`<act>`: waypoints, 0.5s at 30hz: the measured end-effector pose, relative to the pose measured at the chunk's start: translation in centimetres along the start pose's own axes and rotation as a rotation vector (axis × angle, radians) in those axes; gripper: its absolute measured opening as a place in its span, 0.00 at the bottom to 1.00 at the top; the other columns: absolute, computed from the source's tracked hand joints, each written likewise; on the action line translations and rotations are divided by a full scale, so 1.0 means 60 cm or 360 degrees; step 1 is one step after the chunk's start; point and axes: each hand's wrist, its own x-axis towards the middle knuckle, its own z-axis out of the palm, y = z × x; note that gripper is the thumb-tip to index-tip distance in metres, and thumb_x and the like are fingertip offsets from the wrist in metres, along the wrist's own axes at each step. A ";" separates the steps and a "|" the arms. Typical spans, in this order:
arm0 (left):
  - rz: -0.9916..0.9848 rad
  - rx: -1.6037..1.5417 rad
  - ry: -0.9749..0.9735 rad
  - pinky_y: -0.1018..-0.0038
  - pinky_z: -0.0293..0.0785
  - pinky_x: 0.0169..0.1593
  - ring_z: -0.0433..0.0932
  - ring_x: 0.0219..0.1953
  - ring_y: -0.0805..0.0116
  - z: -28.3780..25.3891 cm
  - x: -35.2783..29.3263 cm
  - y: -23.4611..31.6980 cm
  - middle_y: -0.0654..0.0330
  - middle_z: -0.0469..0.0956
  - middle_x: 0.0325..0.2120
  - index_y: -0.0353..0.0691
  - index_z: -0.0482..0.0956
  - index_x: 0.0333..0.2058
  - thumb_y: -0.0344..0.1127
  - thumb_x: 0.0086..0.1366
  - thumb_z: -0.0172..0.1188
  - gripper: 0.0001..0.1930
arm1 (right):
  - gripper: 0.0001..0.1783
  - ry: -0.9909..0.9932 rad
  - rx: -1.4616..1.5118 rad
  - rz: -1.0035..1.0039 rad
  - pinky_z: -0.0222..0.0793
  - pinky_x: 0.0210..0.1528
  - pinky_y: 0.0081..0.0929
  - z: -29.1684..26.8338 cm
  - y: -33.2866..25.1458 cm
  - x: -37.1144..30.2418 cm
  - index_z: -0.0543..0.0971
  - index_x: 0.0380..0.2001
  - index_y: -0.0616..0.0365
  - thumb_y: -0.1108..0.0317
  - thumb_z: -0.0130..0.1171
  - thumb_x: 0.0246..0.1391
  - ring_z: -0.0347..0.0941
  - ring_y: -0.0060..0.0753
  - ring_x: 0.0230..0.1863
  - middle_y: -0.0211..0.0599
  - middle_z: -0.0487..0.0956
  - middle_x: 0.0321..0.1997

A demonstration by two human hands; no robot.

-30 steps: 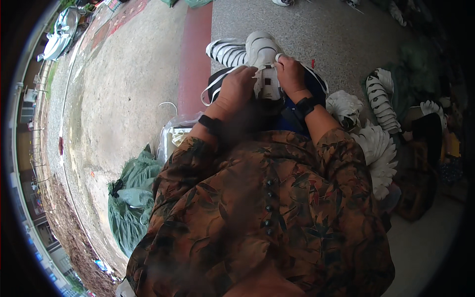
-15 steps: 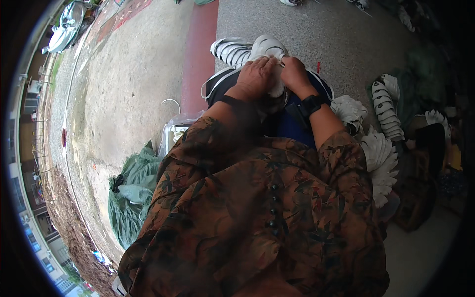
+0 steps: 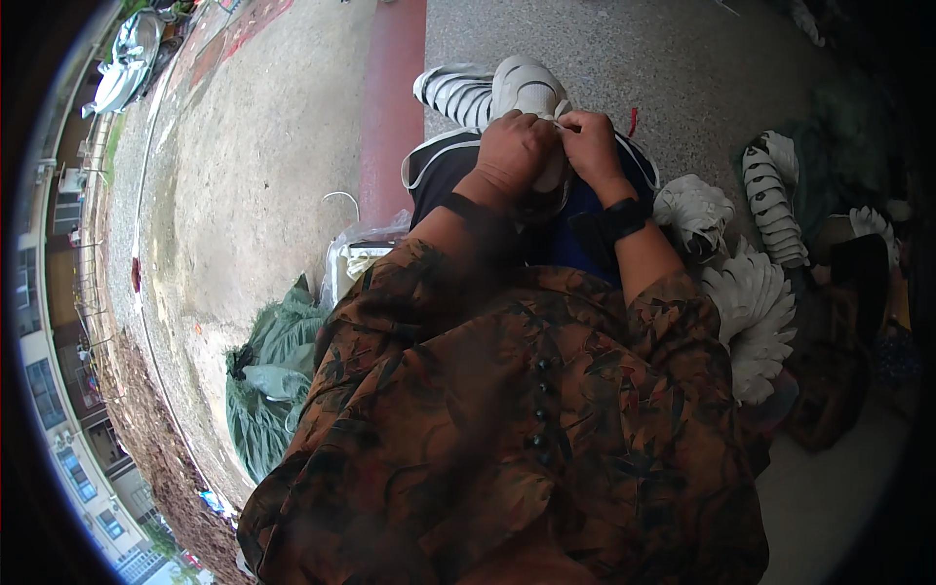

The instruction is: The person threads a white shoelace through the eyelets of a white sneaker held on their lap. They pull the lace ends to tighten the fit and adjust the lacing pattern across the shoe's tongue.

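A white sneaker (image 3: 527,86) rests on my lap, its toe pointing away from me. My left hand (image 3: 518,151) is closed around the sneaker's left side, with curled fingers over its opening. At the right side of the opening, my right hand (image 3: 591,148) is closed in a pinch. A thin white strand that looks like a shoelace (image 3: 561,124) shows at its fingertips. The hands are close together and cover most of the opening. Just left of the sneaker's toe lies a row of nested white shoe uppers (image 3: 456,95) with dark gaps.
More nested white uppers lie on my right: a bunch (image 3: 694,210), a fanned stack (image 3: 751,317) and a long row (image 3: 772,210). At my left are a green mesh sack (image 3: 275,375) and a clear plastic bag (image 3: 363,249). A red strip (image 3: 393,97) crosses the concrete ground.
My left fingers have curled in from lying flatter over the sneaker. My right hand has stayed at the opening, its pinch slightly shifted. The sneaker's toe sits a little higher in view.
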 end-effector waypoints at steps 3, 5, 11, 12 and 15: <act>-0.0095 0.0088 -0.0097 0.67 0.75 0.33 0.77 0.30 0.62 0.010 0.015 0.002 0.61 0.76 0.23 0.44 0.77 0.25 0.36 0.51 0.55 0.05 | 0.08 -0.0077 0.0072 -0.0022 0.69 0.32 0.29 -0.004 0.014 0.011 0.79 0.25 0.67 0.78 0.54 0.38 0.76 0.35 0.27 0.50 0.77 0.22; -0.0153 0.0137 -0.0173 0.67 0.75 0.32 0.78 0.29 0.61 0.013 0.023 0.006 0.60 0.77 0.23 0.43 0.77 0.24 0.36 0.52 0.55 0.06 | 0.09 -0.0128 0.0168 0.0005 0.70 0.33 0.31 -0.006 0.021 0.023 0.80 0.25 0.65 0.78 0.53 0.36 0.78 0.42 0.28 0.53 0.77 0.22; -0.0186 0.0144 -0.0611 0.67 0.74 0.28 0.78 0.24 0.59 -0.047 0.034 0.037 0.57 0.77 0.20 0.40 0.77 0.24 0.35 0.53 0.54 0.07 | 0.08 -0.0027 0.0162 0.0125 0.70 0.34 0.29 0.007 0.029 0.026 0.81 0.21 0.62 0.77 0.55 0.33 0.77 0.41 0.27 0.51 0.77 0.21; -0.0091 0.0078 -0.0751 0.66 0.74 0.28 0.78 0.24 0.58 -0.069 0.027 0.044 0.57 0.77 0.20 0.40 0.77 0.24 0.36 0.53 0.54 0.07 | 0.06 0.0051 0.0130 0.0179 0.70 0.34 0.29 0.000 0.019 0.021 0.80 0.19 0.62 0.77 0.55 0.33 0.77 0.41 0.27 0.50 0.77 0.20; 0.0258 -0.0120 -0.0929 0.67 0.73 0.28 0.77 0.24 0.57 -0.110 -0.048 0.052 0.55 0.77 0.21 0.39 0.77 0.24 0.34 0.52 0.55 0.06 | 0.04 0.0117 0.0074 0.0173 0.70 0.32 0.32 0.002 0.003 0.014 0.79 0.18 0.60 0.76 0.55 0.34 0.76 0.43 0.25 0.48 0.76 0.19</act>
